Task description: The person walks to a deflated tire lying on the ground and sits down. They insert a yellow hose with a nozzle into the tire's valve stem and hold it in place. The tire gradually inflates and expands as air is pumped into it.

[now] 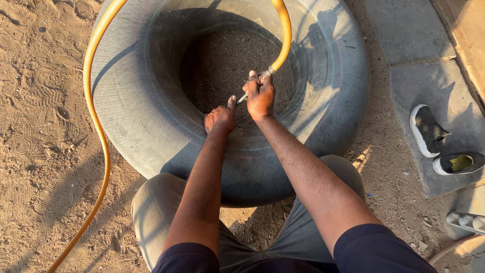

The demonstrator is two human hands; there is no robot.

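A large grey rubber inner tube (146,116) lies flat on sandy ground in front of my knees. My right hand (260,96) is closed around the metal nozzle (252,86) at the end of a yellow air hose (96,121), over the tube's inner rim. Beside it, my left hand (220,117) is curled into a fist on the inner rim, thumb up next to the nozzle tip. What it pinches is hidden. The hose loops from the nozzle over the tube's far side and down the left.
Sandy ground with footprints lies to the left. A concrete slab (429,76) at the right carries a black-and-white shoe (427,130) and a second shoe (458,163). Another hose end (454,246) shows at the lower right. Dark soil fills the tube's hole (222,65).
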